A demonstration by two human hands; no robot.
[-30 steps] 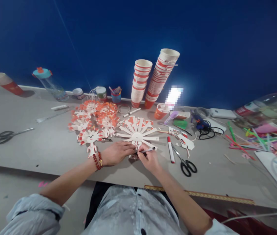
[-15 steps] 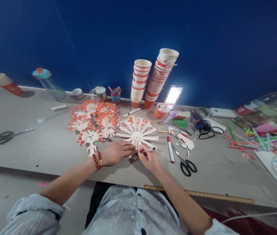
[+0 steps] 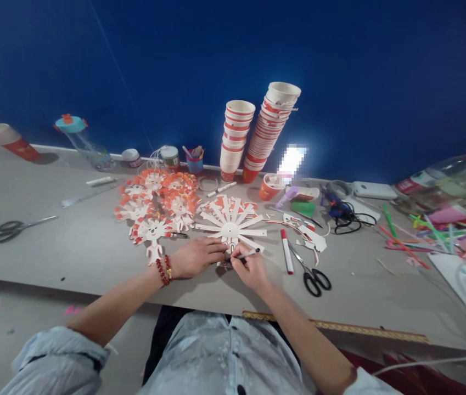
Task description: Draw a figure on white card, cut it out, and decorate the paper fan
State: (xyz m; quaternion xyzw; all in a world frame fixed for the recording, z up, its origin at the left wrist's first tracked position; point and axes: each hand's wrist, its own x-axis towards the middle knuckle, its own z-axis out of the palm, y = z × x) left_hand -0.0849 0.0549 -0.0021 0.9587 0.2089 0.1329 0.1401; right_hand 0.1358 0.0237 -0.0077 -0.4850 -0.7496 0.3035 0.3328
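My right hand (image 3: 252, 270) grips a slim marker (image 3: 252, 253) with a dark end. Its tip is down at the lower part of a white paper cutout (image 3: 230, 230), which has long strips fanning out from a round middle. Dark curved lines show on the part below the circle. Lying flat with fingers stretched, my left hand (image 3: 197, 257) presses the left edge of that lower part. To its left is a finished-looking lion-like paper figure (image 3: 153, 233) with a drawn face and orange-tipped strips.
Several similar paper figures (image 3: 179, 189) are piled behind my left hand. Right of my hands lie a red-capped marker (image 3: 286, 252) and black-handled scissors (image 3: 315, 281). Two tall stacks of paper cups (image 3: 236, 140) stand by the blue wall. More scissors (image 3: 12, 229) lie far left.
My right hand and the marker have shifted slightly left and down over the lower part of the cutout. My left hand stays in place.
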